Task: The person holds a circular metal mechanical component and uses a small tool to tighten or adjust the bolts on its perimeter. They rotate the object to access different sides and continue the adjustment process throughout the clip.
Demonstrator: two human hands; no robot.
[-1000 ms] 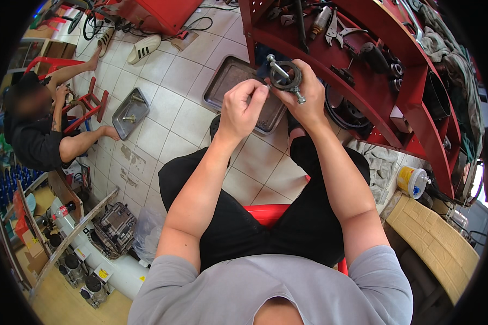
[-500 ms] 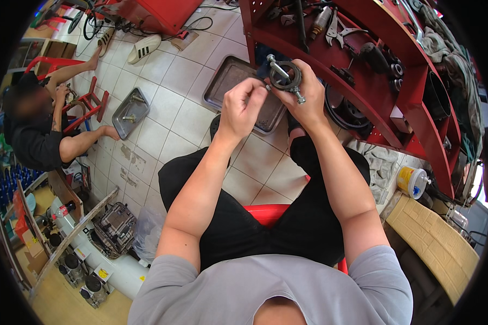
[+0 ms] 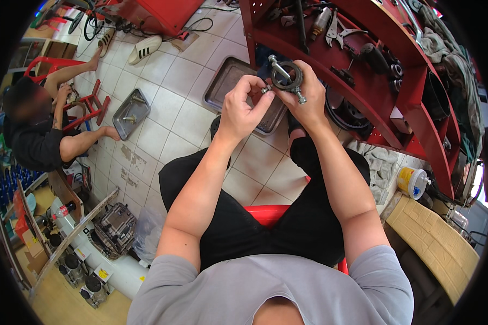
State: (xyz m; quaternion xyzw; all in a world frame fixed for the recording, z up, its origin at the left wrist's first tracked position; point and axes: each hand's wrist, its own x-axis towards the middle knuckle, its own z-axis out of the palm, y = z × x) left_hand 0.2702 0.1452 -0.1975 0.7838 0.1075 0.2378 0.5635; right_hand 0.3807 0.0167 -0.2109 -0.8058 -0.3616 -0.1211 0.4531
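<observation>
My right hand (image 3: 310, 98) grips a dark metal ring clamp (image 3: 297, 81) with silver bolts through it, held above a metal tray. One long bolt (image 3: 279, 69) crosses the ring and its head sticks out at the far end. Another bolt end (image 3: 301, 99) points toward me beside my right fingers. Close to the ring's left side, my left hand (image 3: 243, 108) is closed, thumb and fingertips pinching a small silver nut or bolt end (image 3: 266, 89). Whether that small piece is threaded onto the clamp, I cannot tell.
Under my hands lies a grey metal tray (image 3: 214, 97). A red tool shelf (image 3: 331, 67) holding pliers and parts stands to the right. At the left, a seated person (image 3: 35, 130) works near a smaller tray (image 3: 129, 127). A white bucket (image 3: 412, 181) and cardboard (image 3: 431, 241) sit at the lower right.
My left thumb has shifted down and the fingers have uncurled somewhat, so the small silver piece between them shows more clearly. My right hand and the ring clamp stay nearly still.
</observation>
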